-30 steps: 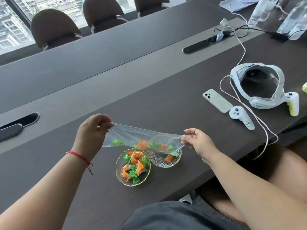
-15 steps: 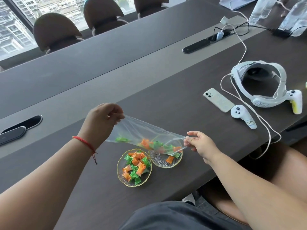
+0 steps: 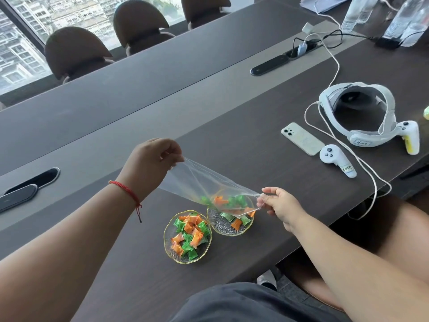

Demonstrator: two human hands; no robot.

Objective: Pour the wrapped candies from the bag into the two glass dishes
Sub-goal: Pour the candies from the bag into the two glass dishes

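A clear plastic bag [image 3: 197, 182] slopes down from upper left to lower right. My left hand [image 3: 151, 163] pinches its raised closed end. My right hand [image 3: 278, 205] pinches the rim of its mouth, low over the right glass dish [image 3: 222, 228]. Green and orange wrapped candies [image 3: 227, 202] are bunched at the bag's mouth, and a few lie in the right dish. The left glass dish [image 3: 170, 249], gold-rimmed like the other, holds a heap of several candies and touches the right dish.
A white phone [image 3: 301, 141], a white controller [image 3: 336, 162], and a headset [image 3: 362, 112] with a trailing cable lie on the dark table to the right. Water bottles [image 3: 355, 12] stand far right. Chairs line the far side. The table's front edge runs just below the dishes.
My left hand has lifted the bag's closed end higher, steepening the slope. The candies have slid down toward the mouth, and more now lie in the right dish.
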